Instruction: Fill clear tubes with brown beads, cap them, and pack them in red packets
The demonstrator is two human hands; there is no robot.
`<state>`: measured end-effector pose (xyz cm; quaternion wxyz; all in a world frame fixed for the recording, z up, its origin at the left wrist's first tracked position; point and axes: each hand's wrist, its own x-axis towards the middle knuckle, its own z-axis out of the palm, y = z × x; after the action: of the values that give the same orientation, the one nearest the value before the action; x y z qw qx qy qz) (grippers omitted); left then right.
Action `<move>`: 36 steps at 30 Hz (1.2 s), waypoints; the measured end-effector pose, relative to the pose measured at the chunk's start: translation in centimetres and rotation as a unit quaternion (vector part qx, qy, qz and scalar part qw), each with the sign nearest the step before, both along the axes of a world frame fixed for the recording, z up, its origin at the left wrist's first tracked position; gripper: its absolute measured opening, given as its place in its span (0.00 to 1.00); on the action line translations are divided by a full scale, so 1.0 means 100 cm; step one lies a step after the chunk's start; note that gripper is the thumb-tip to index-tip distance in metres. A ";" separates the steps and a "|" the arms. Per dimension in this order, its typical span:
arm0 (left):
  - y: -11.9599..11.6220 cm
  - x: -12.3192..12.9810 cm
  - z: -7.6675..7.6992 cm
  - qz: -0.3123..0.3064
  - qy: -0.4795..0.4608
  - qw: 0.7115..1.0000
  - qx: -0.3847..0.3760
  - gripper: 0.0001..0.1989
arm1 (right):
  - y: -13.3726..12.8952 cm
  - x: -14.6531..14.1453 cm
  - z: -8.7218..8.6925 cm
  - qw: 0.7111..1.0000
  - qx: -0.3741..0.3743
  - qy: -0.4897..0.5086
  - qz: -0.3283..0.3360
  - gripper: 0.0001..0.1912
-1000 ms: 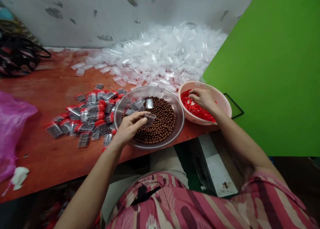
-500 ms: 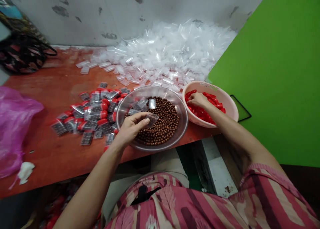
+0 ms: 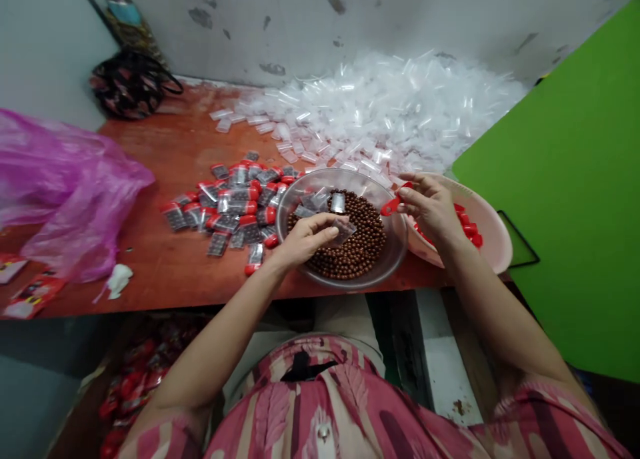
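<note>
- The surface [image 3: 170, 152] is red-brown wood, set against a stained white wall [image 3: 300, 25], with a green board [image 3: 560, 199] at its right.
- A pink plastic bag [image 3: 70, 192] lies at the left end, and a dark patterned bag [image 3: 131, 85] sits in the far corner.
- A heap of clear sachets [image 3: 400, 105] fills the back of the surface.
- Red-capped packets [image 3: 230, 209] lie scattered just left of a clear bowl [image 3: 345, 173] of brown beads [image 3: 350, 235].
- A pink basin [image 3: 493, 239] of red caps [image 3: 467, 231] sits behind the bowl, to its right.
- The left hand [image 3: 305, 239] hovers over the bowl, its grip pinching one clear sachet [image 3: 345, 231].
- The right hand [image 3: 430, 205], at the basin's rim, pinches one red cap [image 3: 395, 202] between thumb and forefinger.
</note>
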<state>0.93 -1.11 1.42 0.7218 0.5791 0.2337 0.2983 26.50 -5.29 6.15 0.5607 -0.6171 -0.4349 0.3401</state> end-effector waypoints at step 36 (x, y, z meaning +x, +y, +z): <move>-0.017 -0.001 -0.002 0.153 0.105 0.944 0.273 0.15 | -0.018 -0.065 -0.002 0.769 0.194 -0.563 0.232 0.20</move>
<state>0.83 -2.77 1.20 0.4532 0.7389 0.3040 0.3952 19.98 -7.10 5.91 0.2274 -0.4566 -0.8592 -0.0398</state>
